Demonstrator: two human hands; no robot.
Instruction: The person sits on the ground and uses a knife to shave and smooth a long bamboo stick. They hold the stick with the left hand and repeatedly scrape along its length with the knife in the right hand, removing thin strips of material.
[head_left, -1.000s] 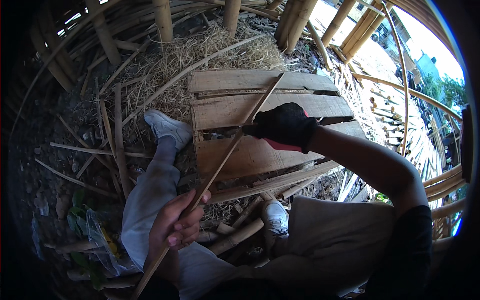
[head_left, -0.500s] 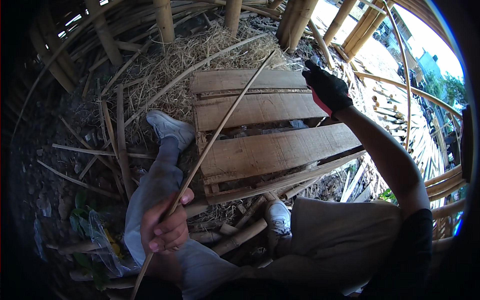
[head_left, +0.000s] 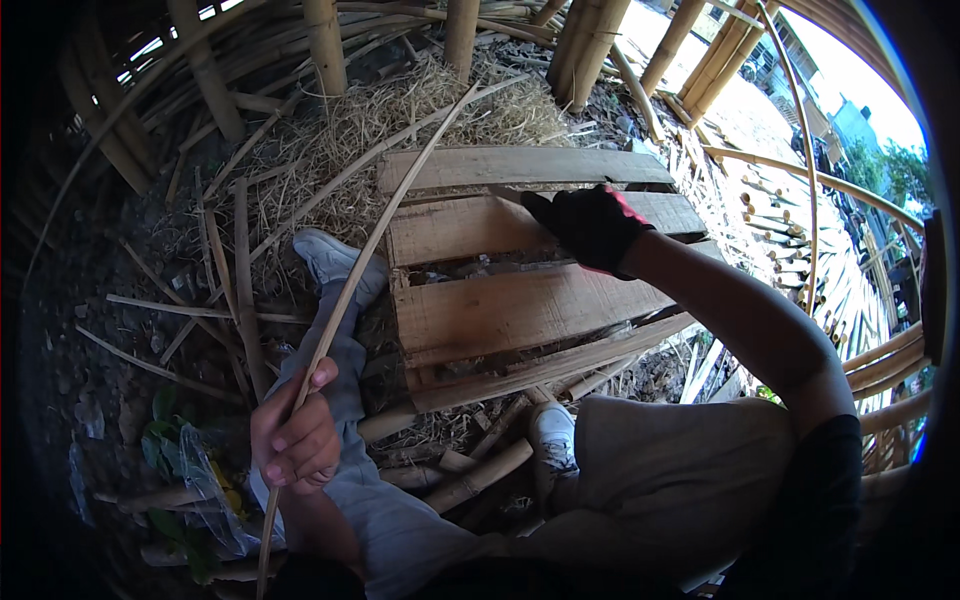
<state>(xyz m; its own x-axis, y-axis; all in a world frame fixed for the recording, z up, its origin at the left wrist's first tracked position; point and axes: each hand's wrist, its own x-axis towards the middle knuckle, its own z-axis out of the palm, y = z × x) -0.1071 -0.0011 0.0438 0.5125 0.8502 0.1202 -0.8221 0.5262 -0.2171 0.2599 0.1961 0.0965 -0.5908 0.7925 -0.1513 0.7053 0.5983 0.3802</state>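
Observation:
A long, thin bamboo strip (head_left: 385,215) slants upward past the left side of a slatted wooden pallet (head_left: 500,312). My bare left hand (head_left: 297,432) is closed round its lower part, over my left leg. In a black and red glove, my right hand (head_left: 592,228) is closed above the pallet's upper slats. From its left side sticks out what looks like a knife (head_left: 506,193), its blade pointing left toward the strip but apart from it. The glove hides the knife's handle.
Dry shavings (head_left: 330,150) are heaped beyond the pallet, below upright bamboo poles (head_left: 325,45). Loose bamboo pieces (head_left: 243,275) lie on the ground at left. Cut bamboo (head_left: 775,225) is stacked at right. My shoes (head_left: 555,437) stand beside the pallet. A clear plastic bag (head_left: 215,490) lies lower left.
My right hand has come left and nearer, from the pallet's far right corner to over its slats, and the blade now shows. My left hand has shifted left, swinging the strip's tip left.

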